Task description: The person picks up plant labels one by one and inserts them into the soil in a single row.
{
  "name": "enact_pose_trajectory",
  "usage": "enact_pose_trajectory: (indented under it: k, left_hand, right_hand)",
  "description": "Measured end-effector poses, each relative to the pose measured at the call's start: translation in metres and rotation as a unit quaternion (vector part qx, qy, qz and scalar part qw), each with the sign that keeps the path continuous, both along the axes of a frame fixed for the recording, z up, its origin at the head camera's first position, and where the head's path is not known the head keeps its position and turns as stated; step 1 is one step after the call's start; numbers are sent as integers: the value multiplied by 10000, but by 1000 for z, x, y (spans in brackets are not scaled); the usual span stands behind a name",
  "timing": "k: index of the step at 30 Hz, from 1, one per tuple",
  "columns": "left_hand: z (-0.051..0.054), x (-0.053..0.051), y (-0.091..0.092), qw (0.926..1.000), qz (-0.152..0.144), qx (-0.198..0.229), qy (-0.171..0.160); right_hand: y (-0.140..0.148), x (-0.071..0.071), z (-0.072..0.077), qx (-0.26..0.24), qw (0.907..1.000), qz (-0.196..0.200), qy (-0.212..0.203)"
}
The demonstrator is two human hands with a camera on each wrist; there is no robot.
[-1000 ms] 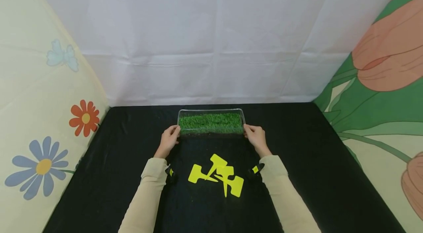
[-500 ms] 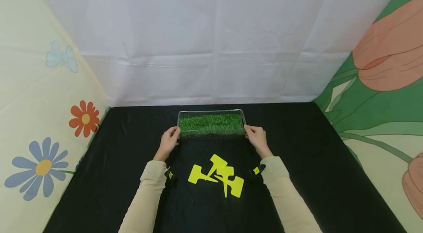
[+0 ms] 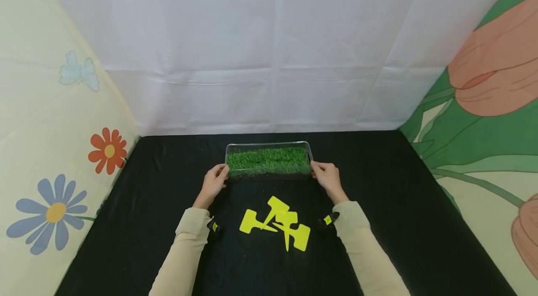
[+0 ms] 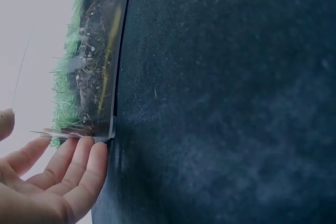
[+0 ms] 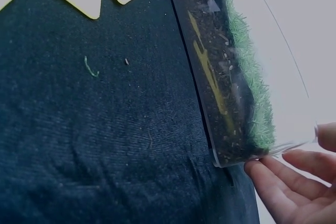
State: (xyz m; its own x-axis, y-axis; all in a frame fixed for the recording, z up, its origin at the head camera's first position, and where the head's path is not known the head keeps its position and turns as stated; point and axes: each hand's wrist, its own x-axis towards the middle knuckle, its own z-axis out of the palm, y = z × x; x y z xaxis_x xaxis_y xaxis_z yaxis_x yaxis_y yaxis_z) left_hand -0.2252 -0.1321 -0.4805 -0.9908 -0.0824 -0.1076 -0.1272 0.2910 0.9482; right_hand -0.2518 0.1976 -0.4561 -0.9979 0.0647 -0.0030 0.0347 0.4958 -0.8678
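Observation:
A clear rectangular box (image 3: pixel 269 171) of green grass (image 3: pixel 269 158) over dark soil (image 5: pixel 218 61) stands at the back of the black cloth. The left hand (image 3: pixel 213 184) grips its left end near the front corner; in the left wrist view that hand's fingers (image 4: pixel 79 171) lie against the end wall. At the right end the right hand (image 3: pixel 329 178) holds the other front corner, and its fingers (image 5: pixel 289 182) touch the end wall in the right wrist view. Several yellow T-shaped tags (image 3: pixel 250 221) lie overlapping in front of the box, between the two forearms.
Black cloth (image 3: pixel 147 202) covers the table. A white sheet (image 3: pixel 269 53) hangs behind it, with flower-printed cloths at the left (image 3: pixel 33 123) and right (image 3: pixel 496 137). Small bits of debris (image 5: pixel 92 67) dot the cloth near the box.
The box has slid slightly toward the person, nearer the tags, with both hands on its ends. Both forearms have drawn back a little. The yellow tags have not moved.

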Motion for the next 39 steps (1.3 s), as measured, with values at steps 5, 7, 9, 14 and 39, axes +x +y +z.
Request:
enact_pose_trajectory:
  k: [5,7,9,14,39]
  left_hand:
    - [0,1,0,10000,-18,8,-13]
    - [1,1,0,10000,-1,1,-14]
    - [1,2,0,10000,23,-20,-12]
    - [5,2,1,10000,65,-3,-13]
    - [2,13,-1,9999,-35,-10,-99]
  right_hand:
    - [0,2,2,34,9999,109,-17]
    - [0,2,3,43,9999,114,-23]
    - [0,2,4,56,9999,114,-16]
    - [0,1,7,109,9999,96,-63]
    - [3,10,11,132,9995,185,-240]
